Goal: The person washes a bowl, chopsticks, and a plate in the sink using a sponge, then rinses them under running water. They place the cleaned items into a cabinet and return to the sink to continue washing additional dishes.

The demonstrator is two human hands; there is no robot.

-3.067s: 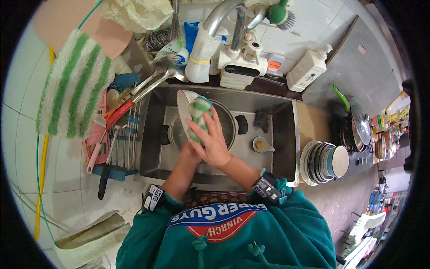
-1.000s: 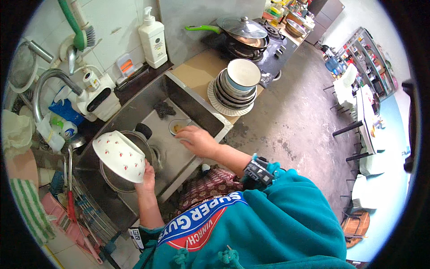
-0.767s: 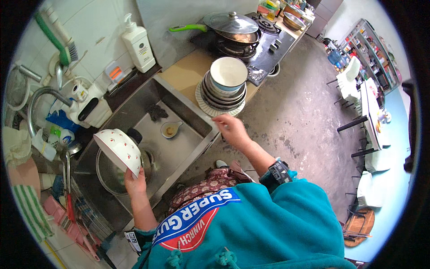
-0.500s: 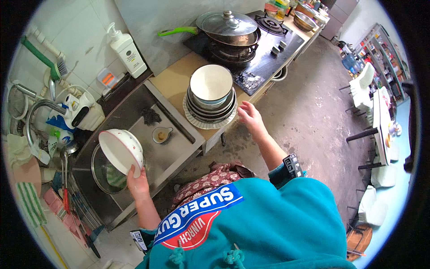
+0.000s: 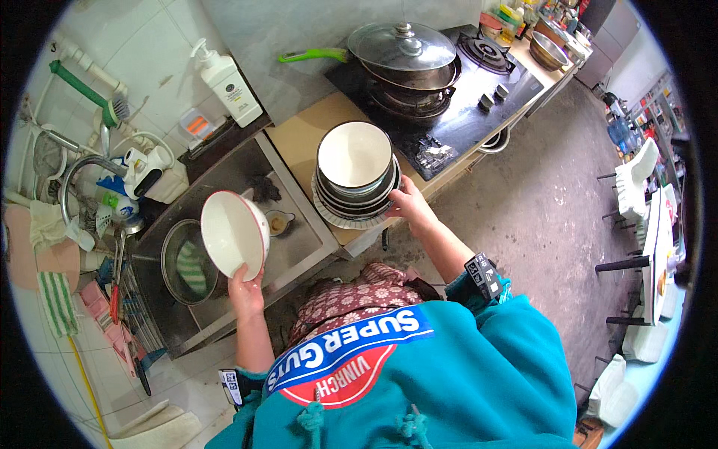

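Note:
My left hand point(image 5: 245, 292) grips a white bowl point(image 5: 228, 228) with a red rim, held tilted above the sink. My right hand point(image 5: 410, 202) has its fingers on the right edge of a stack of bowls and plates point(image 5: 354, 152), topped by a white bowl, on the beige counter beside the sink. In the steel sink point(image 5: 310, 248) are a round pot point(image 5: 170, 269) with a green-and-white striped cloth point(image 5: 193, 266) in it, a small dish point(image 5: 279, 222) and a dark scrubber point(image 5: 267, 187).
A stove point(image 5: 512, 93) at the back right carries a lidded pan point(image 5: 400, 52) with a green handle. A soap bottle point(image 5: 232, 90) stands behind the sink, near the faucet point(image 5: 90, 161). Utensils point(image 5: 120, 284) lie at the left. White chairs point(image 5: 632, 179) line a table on the right.
Both hands were together with cloth and bowl over the sink. The cloth now lies in the pot; my right hand has moved right to the stack. The view has swung toward the stove.

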